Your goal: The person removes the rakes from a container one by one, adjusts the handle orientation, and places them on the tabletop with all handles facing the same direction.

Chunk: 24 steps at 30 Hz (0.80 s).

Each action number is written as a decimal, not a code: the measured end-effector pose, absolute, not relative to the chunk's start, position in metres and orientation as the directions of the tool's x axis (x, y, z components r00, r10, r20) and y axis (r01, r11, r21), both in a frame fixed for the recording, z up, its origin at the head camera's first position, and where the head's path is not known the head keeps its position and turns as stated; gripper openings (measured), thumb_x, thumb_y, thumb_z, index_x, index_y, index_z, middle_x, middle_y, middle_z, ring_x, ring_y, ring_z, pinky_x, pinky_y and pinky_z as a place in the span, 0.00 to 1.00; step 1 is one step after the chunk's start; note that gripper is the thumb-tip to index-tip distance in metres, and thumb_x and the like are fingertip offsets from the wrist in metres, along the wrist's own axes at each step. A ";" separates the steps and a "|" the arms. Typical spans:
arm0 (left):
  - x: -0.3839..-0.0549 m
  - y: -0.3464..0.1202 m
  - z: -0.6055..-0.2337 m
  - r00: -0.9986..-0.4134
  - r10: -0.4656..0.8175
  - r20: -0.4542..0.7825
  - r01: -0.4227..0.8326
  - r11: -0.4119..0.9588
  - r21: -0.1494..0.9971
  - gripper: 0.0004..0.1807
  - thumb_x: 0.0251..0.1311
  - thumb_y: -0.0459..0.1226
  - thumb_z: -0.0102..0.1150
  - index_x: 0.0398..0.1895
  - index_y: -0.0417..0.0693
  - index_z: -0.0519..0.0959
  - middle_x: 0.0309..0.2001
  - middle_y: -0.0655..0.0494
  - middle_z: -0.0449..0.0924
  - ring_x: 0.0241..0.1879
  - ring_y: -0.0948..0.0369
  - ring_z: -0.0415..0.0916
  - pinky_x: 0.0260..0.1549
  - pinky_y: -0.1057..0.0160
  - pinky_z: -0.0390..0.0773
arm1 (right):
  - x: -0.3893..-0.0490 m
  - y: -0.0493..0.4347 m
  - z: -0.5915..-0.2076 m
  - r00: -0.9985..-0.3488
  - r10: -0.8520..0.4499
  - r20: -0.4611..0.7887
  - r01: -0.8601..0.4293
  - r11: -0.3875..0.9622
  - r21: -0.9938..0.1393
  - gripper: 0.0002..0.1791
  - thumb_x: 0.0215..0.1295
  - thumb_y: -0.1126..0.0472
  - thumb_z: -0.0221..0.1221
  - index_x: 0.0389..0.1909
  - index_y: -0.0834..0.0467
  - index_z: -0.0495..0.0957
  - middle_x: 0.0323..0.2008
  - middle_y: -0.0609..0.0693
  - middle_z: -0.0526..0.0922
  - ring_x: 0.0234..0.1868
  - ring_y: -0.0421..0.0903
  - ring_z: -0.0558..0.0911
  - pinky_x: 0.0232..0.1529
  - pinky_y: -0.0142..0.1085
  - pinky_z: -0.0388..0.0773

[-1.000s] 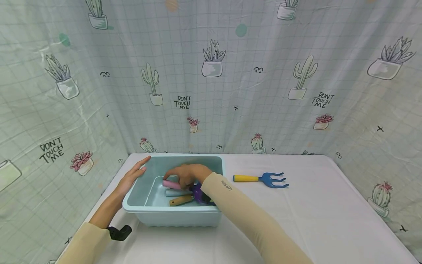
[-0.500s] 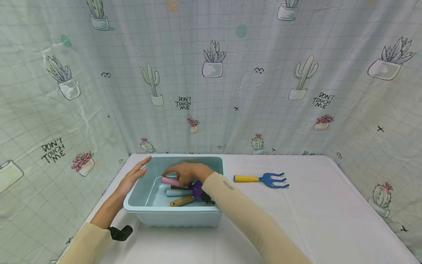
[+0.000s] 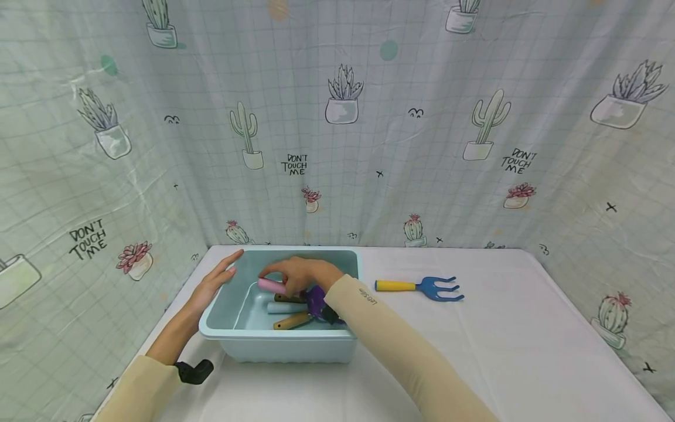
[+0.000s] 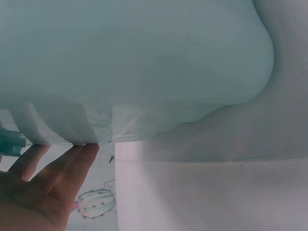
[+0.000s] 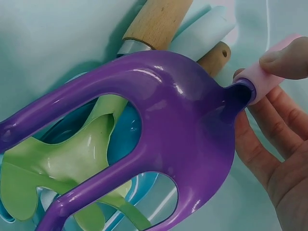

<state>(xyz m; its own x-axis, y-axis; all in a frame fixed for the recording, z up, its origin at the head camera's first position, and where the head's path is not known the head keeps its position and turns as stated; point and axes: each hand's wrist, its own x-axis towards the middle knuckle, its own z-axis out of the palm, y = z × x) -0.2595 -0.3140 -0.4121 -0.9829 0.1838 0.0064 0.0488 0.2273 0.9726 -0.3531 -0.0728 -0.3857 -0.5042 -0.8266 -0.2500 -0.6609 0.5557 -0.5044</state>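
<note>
Purple fork head (image 5: 187, 125), just beyond the right hand's fingers (image 5: 274, 126): smooth, glossy. Pink handle (image 5: 262, 84), pinched in those fingers: smooth, matt. Wooden handle (image 5: 156, 21), apart from them: fine-grained, metal collar (image 5: 133, 46). Tub (image 4: 144, 57), against the left hand's fingers (image 4: 77, 171): smooth plastic, soft sheen. Worktop (image 4: 260, 192), below the fingers: finely textured, matt.

1. At your twelve o'clock hangs pale gridded fabric (image 3: 379, 140), printed with potted cacti (image 3: 489, 120).
2. Similar fabric flanks you at ten and two.
3. Your white-topped desk (image 3: 506, 346) extends toward six o'clock.
</note>
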 end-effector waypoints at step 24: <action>-0.261 -0.314 -0.410 -0.985 0.174 -0.004 0.040 0.249 0.968 0.33 0.84 0.51 0.33 0.86 0.58 0.43 0.85 0.47 0.38 0.81 0.41 0.45 0.52 0.74 0.73 | -0.350 -0.074 -0.374 -0.489 -0.858 -0.159 -0.740 0.504 -0.445 0.41 0.66 0.68 0.63 0.77 0.37 0.65 0.41 0.47 0.83 0.33 0.40 0.77 0.33 0.29 0.74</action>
